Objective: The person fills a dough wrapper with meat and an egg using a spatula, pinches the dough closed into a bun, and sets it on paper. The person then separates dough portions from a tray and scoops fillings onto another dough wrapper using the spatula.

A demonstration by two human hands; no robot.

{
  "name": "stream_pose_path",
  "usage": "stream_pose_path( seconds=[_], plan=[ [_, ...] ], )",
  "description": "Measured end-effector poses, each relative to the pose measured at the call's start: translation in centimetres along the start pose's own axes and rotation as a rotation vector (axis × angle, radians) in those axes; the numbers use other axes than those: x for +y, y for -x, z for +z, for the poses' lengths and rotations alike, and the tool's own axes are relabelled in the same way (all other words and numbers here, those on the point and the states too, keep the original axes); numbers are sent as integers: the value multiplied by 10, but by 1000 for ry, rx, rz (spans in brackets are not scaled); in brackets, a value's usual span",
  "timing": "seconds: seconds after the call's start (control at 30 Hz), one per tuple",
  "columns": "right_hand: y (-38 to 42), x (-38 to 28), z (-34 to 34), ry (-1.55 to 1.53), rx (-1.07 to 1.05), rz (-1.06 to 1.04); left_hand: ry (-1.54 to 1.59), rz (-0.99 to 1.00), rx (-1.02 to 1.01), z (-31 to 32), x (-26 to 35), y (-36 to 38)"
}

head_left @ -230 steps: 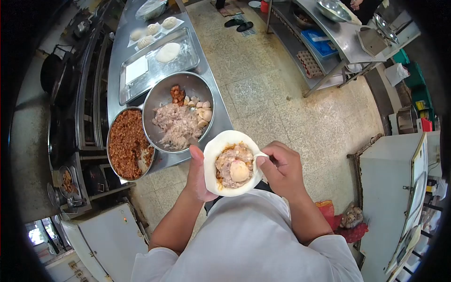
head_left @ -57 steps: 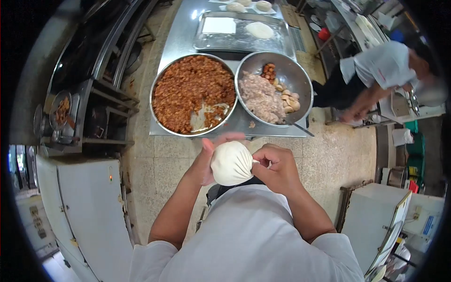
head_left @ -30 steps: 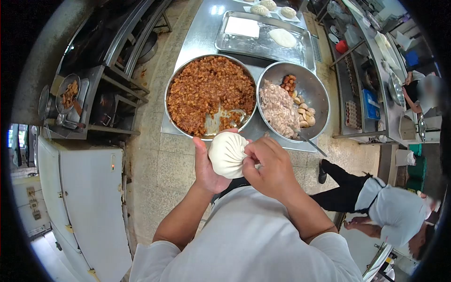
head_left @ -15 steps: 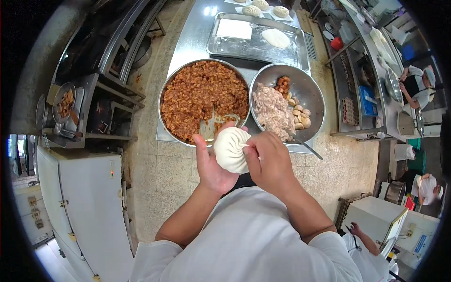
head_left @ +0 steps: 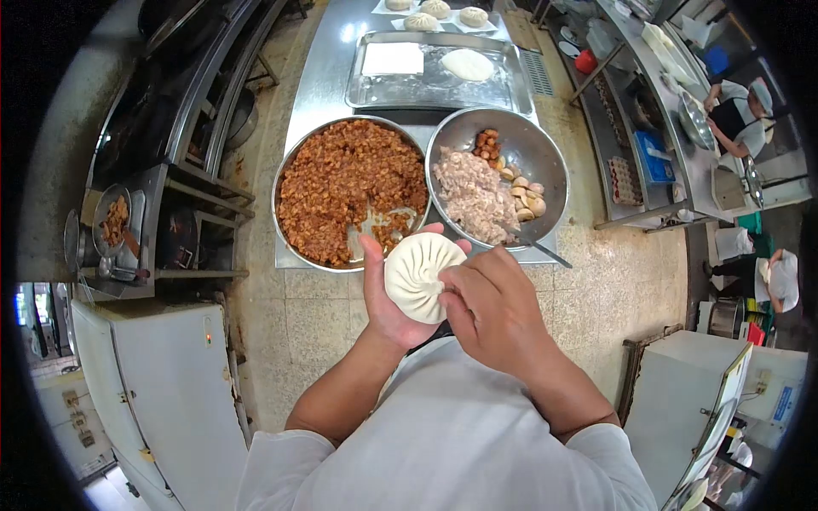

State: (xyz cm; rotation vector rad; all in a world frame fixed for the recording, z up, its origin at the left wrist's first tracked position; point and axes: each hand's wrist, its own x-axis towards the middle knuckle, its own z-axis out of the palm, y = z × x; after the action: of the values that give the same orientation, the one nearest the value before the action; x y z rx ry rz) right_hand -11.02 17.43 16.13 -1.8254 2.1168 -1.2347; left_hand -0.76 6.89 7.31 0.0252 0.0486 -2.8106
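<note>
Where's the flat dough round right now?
In the head view, the flat dough round lies near the top, on the right half of the metal tray, beside the white rectangular sheet and beyond the mince bowl.

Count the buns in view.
5: one bun in the left hand, the right hand pinching it; four far back on the table: left bun, middle bun, near bun and right bun. More may be out of frame.
</note>
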Motion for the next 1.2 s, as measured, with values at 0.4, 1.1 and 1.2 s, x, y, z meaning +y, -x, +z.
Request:
stream_pose_path(
  seconds=[0.4,1.1,1.2],
  plan=[
    [24,10,-18,192,-72,-128,-70,-226,107,0,-24,-2],
    [36,34,-45,152,202,-78,-99,-309,145,23,-55,-41],
    [39,34,-56,258,294,-81,-162,-319,155,32,-63,-50]
  ],
)
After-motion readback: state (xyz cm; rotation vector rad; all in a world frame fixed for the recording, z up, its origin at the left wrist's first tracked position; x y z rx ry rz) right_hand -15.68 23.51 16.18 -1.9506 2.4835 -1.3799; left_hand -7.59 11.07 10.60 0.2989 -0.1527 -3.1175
